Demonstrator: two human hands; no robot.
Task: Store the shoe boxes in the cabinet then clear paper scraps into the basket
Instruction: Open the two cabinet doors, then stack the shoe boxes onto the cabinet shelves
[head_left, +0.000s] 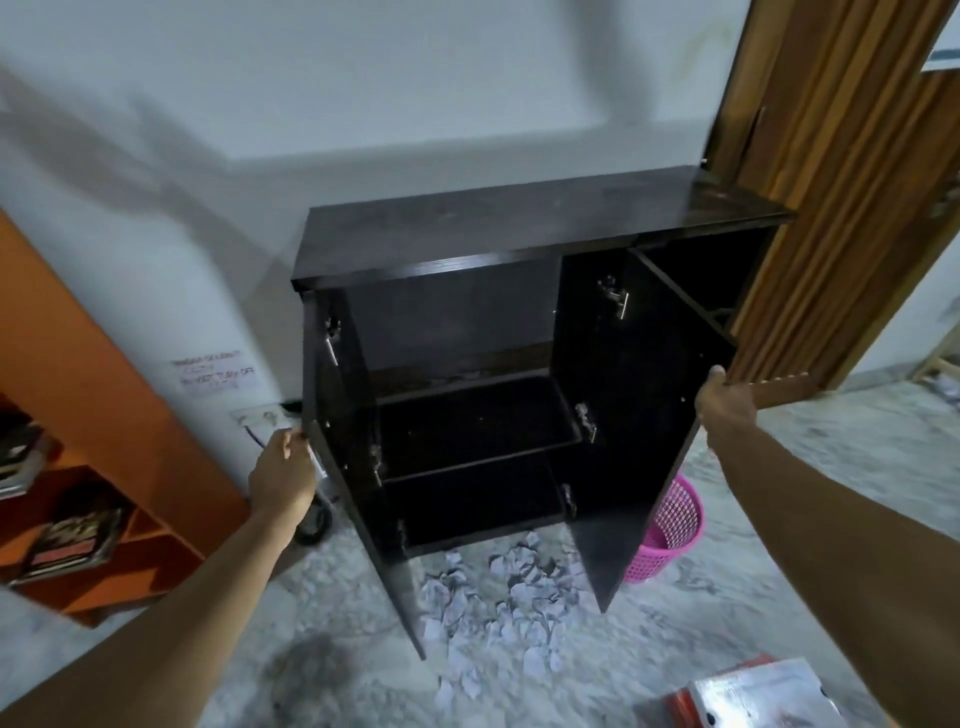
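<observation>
A dark wooden cabinet (519, 234) stands against the white wall with both doors swung open. Its two inner shelves look empty. My left hand (283, 475) grips the edge of the left door (379, 561). My right hand (724, 402) grips the top corner of the right door (639, 415). Several crumpled paper scraps (498, 603) lie on the floor in front of the cabinet. A pink plastic basket (670, 535) sits on the floor, partly hidden behind the right door. A white and orange shoe box (758, 699) lies at the bottom right.
An orange shelf unit (119, 452) with magazines stands at the left. A wooden door frame (831, 156) rises right of the cabinet. A wall socket with a black cable (311, 525) is by the left door. The floor is grey mottled stone.
</observation>
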